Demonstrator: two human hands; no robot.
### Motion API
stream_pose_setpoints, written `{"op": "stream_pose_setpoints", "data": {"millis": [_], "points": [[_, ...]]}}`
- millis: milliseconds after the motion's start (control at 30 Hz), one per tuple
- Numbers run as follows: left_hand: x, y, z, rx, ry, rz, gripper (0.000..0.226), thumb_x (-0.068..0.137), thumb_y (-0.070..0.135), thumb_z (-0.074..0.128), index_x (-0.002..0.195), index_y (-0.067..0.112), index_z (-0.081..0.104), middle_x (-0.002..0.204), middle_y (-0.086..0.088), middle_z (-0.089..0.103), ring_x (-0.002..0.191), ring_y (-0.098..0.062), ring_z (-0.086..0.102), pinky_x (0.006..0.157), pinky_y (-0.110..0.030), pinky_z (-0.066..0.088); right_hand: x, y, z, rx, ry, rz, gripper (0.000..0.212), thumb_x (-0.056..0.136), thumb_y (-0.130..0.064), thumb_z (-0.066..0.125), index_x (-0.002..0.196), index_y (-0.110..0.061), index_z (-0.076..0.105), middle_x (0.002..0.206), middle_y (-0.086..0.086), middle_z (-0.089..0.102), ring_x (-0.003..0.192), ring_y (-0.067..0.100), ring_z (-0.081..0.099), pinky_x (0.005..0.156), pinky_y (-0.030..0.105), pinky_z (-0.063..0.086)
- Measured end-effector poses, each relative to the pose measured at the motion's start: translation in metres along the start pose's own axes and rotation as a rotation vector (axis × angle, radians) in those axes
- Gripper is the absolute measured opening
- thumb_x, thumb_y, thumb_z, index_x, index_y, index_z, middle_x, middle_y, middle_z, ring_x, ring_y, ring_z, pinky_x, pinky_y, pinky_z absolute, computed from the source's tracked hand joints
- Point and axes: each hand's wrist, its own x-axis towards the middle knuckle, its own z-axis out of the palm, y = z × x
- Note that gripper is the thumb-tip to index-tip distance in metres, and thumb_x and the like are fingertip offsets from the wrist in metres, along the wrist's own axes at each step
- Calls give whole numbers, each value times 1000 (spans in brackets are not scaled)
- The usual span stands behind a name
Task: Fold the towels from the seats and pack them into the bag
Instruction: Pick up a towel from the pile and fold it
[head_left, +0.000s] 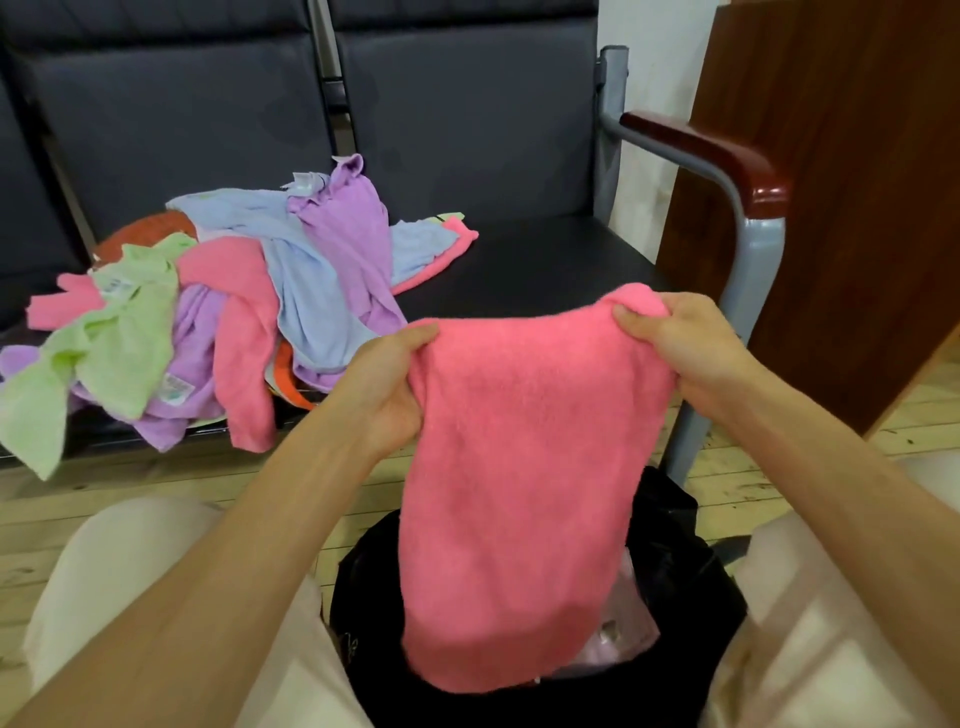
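A pink towel (524, 467) hangs in front of me, held up by its top edge. My left hand (387, 389) grips its upper left corner and my right hand (675, 348) pinches its upper right corner. The towel's lower end drops into the open black bag (670, 566) that stands on the floor between my knees; something pale pink lies inside the bag. A loose heap of towels (218, 306) in green, pink, purple and light blue lies on the dark seat (545, 265) to the left, some hanging over its front edge.
The bench has dark padded backrests and a grey metal frame with a red-brown armrest (711, 150) on the right. A brown wooden cabinet (841, 197) stands right of the bench. The floor is pale wood planks (924, 415).
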Motion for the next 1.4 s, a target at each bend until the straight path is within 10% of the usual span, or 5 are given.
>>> {"op": "stream_pose_setpoints", "data": {"millis": [200, 400, 800, 1100, 1400], "points": [[8, 6, -7, -51, 81, 43, 30, 94, 12, 55, 121, 1, 60, 119, -12, 66, 111, -22, 62, 95, -35, 51, 3, -4, -10, -324, 35, 124, 54, 86, -54, 62, 91, -1, 68, 94, 17, 69, 84, 28, 66, 76, 40, 51], [6, 9, -13, -36, 87, 30, 26, 93, 9, 47, 115, -1, 58, 91, -10, 64, 77, -18, 62, 62, -27, 52, 5, -7, -25, 478, -274, 213, 38, 75, -21, 71, 109, -6, 67, 101, 4, 71, 91, 19, 69, 71, 30, 56], [17, 19, -43, 1069, 165, 340, 37, 95, 28, 57, 86, -8, 64, 76, -8, 57, 68, -16, 52, 61, -26, 40, 24, 25, -20, -647, 279, -180, 47, 93, -39, 60, 61, -6, 49, 61, 7, 51, 62, 23, 49, 56, 33, 35], [11, 19, -29, 548, 112, 278, 37, 98, 31, 50, 68, 9, 48, 46, 7, 45, 40, -3, 43, 38, -16, 35, 13, 1, -26, -10, 389, -27, 42, 92, -27, 65, 131, -16, 59, 131, -1, 57, 120, 18, 51, 104, 40, 43], [10, 34, -40, -5, 19, 99, 14, 95, 13, 55, 102, 7, 66, 81, -5, 74, 66, -12, 70, 56, -25, 56, 14, 2, -30, 415, 113, 83, 23, 90, -9, 62, 101, -26, 73, 118, -3, 67, 110, 15, 62, 84, 31, 51]]}}
